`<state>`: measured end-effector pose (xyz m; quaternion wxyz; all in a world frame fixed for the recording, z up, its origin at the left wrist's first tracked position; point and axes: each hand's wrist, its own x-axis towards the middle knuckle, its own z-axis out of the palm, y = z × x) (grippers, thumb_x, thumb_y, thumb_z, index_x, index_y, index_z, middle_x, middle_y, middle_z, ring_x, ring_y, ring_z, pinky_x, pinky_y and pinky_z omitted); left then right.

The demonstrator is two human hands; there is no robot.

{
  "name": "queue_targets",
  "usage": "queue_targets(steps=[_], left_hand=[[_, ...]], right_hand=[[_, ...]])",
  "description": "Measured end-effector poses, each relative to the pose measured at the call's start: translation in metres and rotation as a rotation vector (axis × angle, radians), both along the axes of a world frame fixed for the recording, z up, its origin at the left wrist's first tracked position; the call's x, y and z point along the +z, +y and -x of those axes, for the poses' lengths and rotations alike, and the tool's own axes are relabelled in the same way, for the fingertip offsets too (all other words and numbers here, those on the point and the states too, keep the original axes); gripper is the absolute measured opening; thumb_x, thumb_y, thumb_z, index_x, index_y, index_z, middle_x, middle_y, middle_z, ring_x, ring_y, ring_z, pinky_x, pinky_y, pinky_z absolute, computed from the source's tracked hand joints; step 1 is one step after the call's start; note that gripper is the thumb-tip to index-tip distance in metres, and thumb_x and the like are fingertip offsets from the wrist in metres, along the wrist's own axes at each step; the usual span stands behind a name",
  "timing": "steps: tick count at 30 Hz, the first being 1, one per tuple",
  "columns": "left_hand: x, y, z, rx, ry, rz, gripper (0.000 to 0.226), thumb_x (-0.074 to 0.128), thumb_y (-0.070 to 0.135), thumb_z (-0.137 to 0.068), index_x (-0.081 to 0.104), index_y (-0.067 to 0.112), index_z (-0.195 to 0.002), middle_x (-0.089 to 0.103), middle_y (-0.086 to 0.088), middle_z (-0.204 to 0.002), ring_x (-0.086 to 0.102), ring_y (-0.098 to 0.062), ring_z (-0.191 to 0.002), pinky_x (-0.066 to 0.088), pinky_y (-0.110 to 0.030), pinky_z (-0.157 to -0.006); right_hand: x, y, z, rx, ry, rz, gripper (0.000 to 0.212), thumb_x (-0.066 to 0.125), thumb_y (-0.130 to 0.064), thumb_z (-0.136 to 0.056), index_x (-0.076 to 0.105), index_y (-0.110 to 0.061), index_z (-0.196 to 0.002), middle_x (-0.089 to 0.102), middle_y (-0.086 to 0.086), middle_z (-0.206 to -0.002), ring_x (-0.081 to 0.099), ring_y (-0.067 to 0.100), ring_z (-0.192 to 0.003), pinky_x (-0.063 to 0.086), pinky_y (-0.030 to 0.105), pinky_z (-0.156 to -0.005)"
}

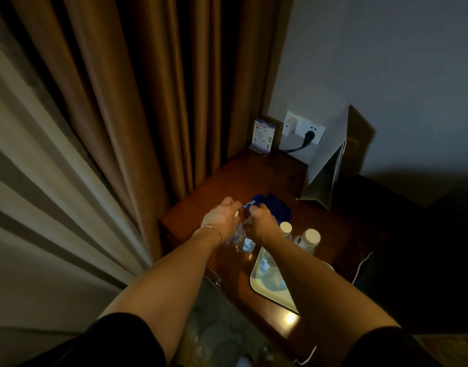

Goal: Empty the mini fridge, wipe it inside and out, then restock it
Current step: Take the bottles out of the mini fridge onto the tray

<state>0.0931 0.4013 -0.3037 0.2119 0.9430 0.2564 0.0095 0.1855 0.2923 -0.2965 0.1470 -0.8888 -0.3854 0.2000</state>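
The mini fridge itself is not seen in this view. Clear water bottles (247, 243) are gathered on the wooden table (256, 176), and they are grasped from above by the left hand (223, 217) and the right hand (259, 221), both with curled fingers. A blue cloth (274, 207) lies just behind, two more capped bottles (309, 238) at the right, and a pale tray (270, 284) nearer. Probably a bottle could be tipped or dropped, because several are held together in dim light.

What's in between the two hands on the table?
In the head view, clear water bottles stand between the left hand and the right hand. Both hands seem to hold them. A blue cloth lies just behind.
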Motion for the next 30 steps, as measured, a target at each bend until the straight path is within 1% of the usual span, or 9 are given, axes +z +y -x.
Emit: queue_targets(steps=[6,10,15,18,21,23,26,28,30], left_hand=[[0.009,-0.002,0.003,0.013,0.056,0.022,0.032,0.054,0.032,-0.098,0.048,0.026,-0.129,0.041,0.003,-0.132,0.056,-0.024,-0.108,0.052,-0.041,-0.089],[0.020,-0.007,0.009,0.034,0.043,0.010,0.042,0.050,0.043,-0.098,0.044,0.027,-0.136,0.040,0.004,-0.137,0.054,-0.023,-0.115,0.053,-0.041,-0.090],[0.036,-0.015,0.025,0.042,-0.022,-0.039,0.050,0.047,0.052,-0.096,0.041,0.027,-0.140,0.039,0.004,-0.139,0.046,-0.022,-0.122,0.051,-0.039,-0.090],[0.044,-0.030,0.038,0.005,-0.056,-0.060,0.050,0.044,0.052,-0.097,0.042,0.026,-0.139,0.041,0.005,-0.137,0.043,-0.021,-0.122,0.050,-0.037,-0.089],[0.046,-0.050,0.049,-0.073,-0.060,-0.054,0.049,0.043,0.054,-0.096,0.044,0.025,-0.137,0.042,0.003,-0.135,0.042,-0.022,-0.121,0.050,-0.040,-0.091],[0.047,-0.067,0.053,-0.131,-0.034,-0.054,0.049,0.045,0.052,-0.096,0.045,0.023,-0.136,0.043,0.001,-0.136,0.042,-0.025,-0.124,0.049,-0.042,-0.094],[0.054,-0.099,0.054,-0.207,-0.020,-0.068,0.047,0.045,0.051,-0.096,0.049,0.020,-0.131,0.046,-0.005,-0.134,0.044,-0.028,-0.124,0.047,-0.043,-0.096],[0.057,-0.126,0.054,-0.276,-0.017,-0.079,0.046,0.044,0.052,-0.096,0.051,0.019,-0.127,0.048,-0.006,-0.130,0.047,-0.029,-0.120,0.046,-0.043,-0.095],[0.058,-0.159,0.055,-0.329,-0.005,-0.082,0.049,0.043,0.054,-0.096,0.050,0.020,-0.130,0.047,-0.005,-0.132,0.046,-0.028,-0.122,0.046,-0.043,-0.097]], right_hand=[[0.008,-0.005,0.003,-0.021,0.023,0.027,0.037,0.058,-0.017,-0.097,0.049,-0.007,-0.132,0.041,0.014,-0.132,0.057,0.034,-0.109,0.050,0.041,-0.088],[0.020,-0.016,0.008,-0.051,0.013,-0.017,0.036,0.058,-0.018,-0.097,0.048,-0.004,-0.129,0.042,0.015,-0.127,0.057,0.034,-0.105,0.051,0.044,-0.089],[0.037,-0.036,0.025,-0.106,-0.013,-0.060,0.037,0.061,-0.023,-0.096,0.049,-0.006,-0.126,0.043,0.013,-0.128,0.056,0.030,-0.106,0.049,0.036,-0.084],[0.046,-0.057,0.041,-0.110,-0.040,-0.082,0.035,0.068,-0.027,-0.092,0.053,-0.011,-0.119,0.046,0.008,-0.122,0.056,0.028,-0.105,0.050,0.037,-0.086],[0.054,-0.085,0.058,-0.115,-0.075,-0.098,0.026,0.069,-0.029,-0.090,0.056,-0.016,-0.108,0.051,0.006,-0.116,0.058,0.025,-0.102,0.050,0.037,-0.083],[0.060,-0.108,0.069,-0.137,-0.095,-0.066,0.027,0.067,-0.031,-0.092,0.056,-0.019,-0.113,0.051,0.005,-0.119,0.057,0.024,-0.103,0.051,0.039,-0.086],[0.070,-0.147,0.081,-0.195,-0.103,-0.058,0.042,0.064,-0.034,-0.093,0.051,-0.024,-0.132,0.050,0.005,-0.130,0.056,0.027,-0.115,0.050,0.043,-0.092],[0.074,-0.178,0.089,-0.236,-0.107,-0.059,0.042,0.064,-0.036,-0.093,0.053,-0.024,-0.131,0.049,0.004,-0.130,0.056,0.027,-0.116,0.051,0.044,-0.093],[0.077,-0.213,0.096,-0.279,-0.112,-0.037,0.039,0.064,-0.038,-0.093,0.055,-0.024,-0.127,0.048,0.004,-0.126,0.056,0.025,-0.113,0.051,0.043,-0.092]])
